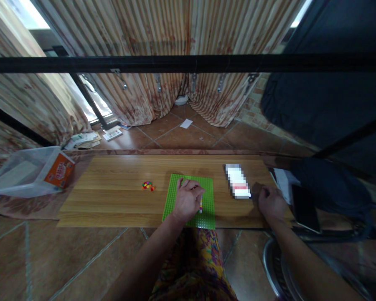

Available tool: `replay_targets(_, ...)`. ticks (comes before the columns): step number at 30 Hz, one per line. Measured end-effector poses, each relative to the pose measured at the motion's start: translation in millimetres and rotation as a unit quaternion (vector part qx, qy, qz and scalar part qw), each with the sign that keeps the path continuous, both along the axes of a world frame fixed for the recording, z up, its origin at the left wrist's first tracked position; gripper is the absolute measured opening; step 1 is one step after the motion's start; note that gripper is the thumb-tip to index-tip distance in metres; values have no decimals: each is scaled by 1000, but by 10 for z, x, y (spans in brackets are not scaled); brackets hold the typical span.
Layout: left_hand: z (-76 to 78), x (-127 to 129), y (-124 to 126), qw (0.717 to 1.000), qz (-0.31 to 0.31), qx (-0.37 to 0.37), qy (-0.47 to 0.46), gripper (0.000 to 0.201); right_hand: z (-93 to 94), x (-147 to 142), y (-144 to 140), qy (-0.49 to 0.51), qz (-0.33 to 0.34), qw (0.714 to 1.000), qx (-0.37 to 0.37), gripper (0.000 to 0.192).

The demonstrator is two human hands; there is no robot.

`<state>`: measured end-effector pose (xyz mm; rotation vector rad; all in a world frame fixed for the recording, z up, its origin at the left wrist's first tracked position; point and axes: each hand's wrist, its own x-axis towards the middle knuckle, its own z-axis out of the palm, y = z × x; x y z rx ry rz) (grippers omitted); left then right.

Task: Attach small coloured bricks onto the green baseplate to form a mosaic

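Under the left hand (186, 200) lies a green baseplate (207, 205) on the wooden board (113, 196) — fingers curled on small bricks (201, 205); right hand (271, 203) rests loosely closed, empty, beside the phone (237, 181).

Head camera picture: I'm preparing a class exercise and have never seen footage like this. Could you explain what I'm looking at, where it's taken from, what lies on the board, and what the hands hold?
This is one picture from a camera worn on a person's head, looking forward and down, so both arms reach in from below. There is no machine. A wooden board lies on a tiled floor. On it are a green studded baseplate, a small pile of coloured bricks and a blurred-out card. The left hand rests on the baseplate, pinching a short stack of small bricks. The right hand rests on the board beside the card and seems empty.
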<state>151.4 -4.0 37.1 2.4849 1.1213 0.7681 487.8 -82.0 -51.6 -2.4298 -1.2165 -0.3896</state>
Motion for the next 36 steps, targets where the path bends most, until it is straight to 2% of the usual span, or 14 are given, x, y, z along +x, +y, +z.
replay_targets(3,-21,20,10,999,14,-19,-22,14,3,1,0,0,-1,1000,3,34)
replay_targets(7,7,55,54,994,45,-92,-48,14,-4,6,4,-1,3,1000,5,34)
replay_targets(13,117,44,105,982,37,-181,-47,17,-28,11,5,-10,-12,1000,4,35)
replay_targets(21,129,37,126,973,60,-211,-66,25,-27,30,-3,-4,0,1000,3,35)
replay_targets(25,164,77,144,977,71,-200,-4,19,-8,15,-1,-9,-4,1000,1,36)
replay_targets(28,192,106,125,980,82,-176,46,22,6,2,-2,-9,-4,1000,-1,36)
replay_targets(36,148,133,78,978,106,-170,51,22,43,-16,-15,-3,-10,1000,-28,40)
